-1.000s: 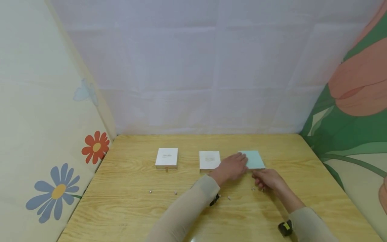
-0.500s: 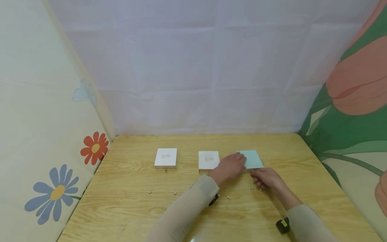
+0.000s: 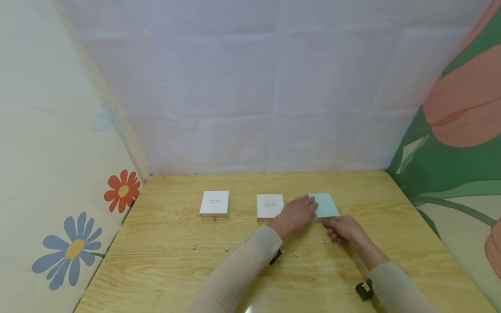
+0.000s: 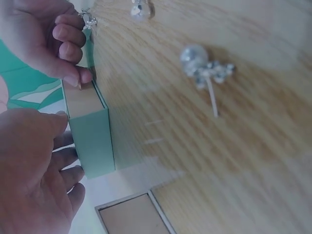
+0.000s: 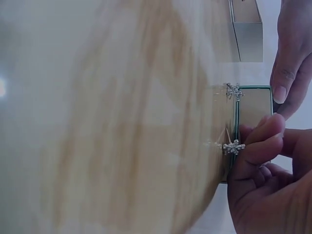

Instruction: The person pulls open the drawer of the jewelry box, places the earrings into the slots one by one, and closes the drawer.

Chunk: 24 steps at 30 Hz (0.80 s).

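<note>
A mint-green drawer box (image 3: 326, 205) with a beige front stands on the right of the table. My left hand (image 3: 297, 214) lies over its left part, fingers extended on the lid and thumb near the front top edge. At the drawer front (image 4: 83, 103), my right hand (image 3: 345, 229) pinches a small pull tab (image 4: 79, 86) between thumb and index finger, the other fingers curled under. The drawer appears closed. Below the right hand lie two flower-shaped earrings (image 5: 234, 147) with sparkling stones. A pearl earring (image 4: 195, 61) with a thin post lies nearer the left wrist.
Two white drawer boxes stand to the left, one at the middle (image 3: 270, 206) and one farther left (image 3: 215, 203). More small earrings (image 3: 226, 249) are spread in front of them on the wooden table (image 3: 164, 269). A white cloth (image 3: 211, 87) hangs behind.
Very little differs. The mint-green box and both hands have shifted slightly left, and the view itself moved a little. The right hand keeps its pinch.
</note>
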Tool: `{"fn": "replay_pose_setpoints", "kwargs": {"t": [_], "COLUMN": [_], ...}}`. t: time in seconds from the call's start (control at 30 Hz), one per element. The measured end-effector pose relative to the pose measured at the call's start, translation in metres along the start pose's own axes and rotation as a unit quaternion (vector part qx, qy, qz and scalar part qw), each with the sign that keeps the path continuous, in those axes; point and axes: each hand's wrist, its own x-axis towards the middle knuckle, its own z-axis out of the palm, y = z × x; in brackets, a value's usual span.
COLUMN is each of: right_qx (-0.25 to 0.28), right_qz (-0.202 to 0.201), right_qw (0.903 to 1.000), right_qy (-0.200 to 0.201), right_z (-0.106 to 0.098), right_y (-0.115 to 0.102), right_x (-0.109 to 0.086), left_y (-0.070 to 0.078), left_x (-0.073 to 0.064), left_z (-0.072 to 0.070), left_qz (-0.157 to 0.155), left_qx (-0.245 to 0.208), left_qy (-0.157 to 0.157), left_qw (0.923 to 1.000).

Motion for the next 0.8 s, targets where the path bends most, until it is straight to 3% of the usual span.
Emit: {"fn": "replay_pose_setpoints", "kwargs": {"t": [0.3,0.8], "right_qx": [-0.007,-0.011], "right_qz": [-0.001,0.008], "right_qw": [1.0,0.9999], "right_qy": [0.003,0.006], "right_z": [0.001,0.0014], "right_y": [-0.0002,0.0016], "right_x": [0.0,-0.0001], "left_y": [-0.0001,-0.0018], "left_x": [-0.0031,-0.0012], "left_z": [-0.0041,-0.0032], "left_qz": [-0.001,-0.002], "left_qx": [0.013,0.002], "left_qy": [-0.026,-0.034], "left_qw": [0.9996,0.9994]}}
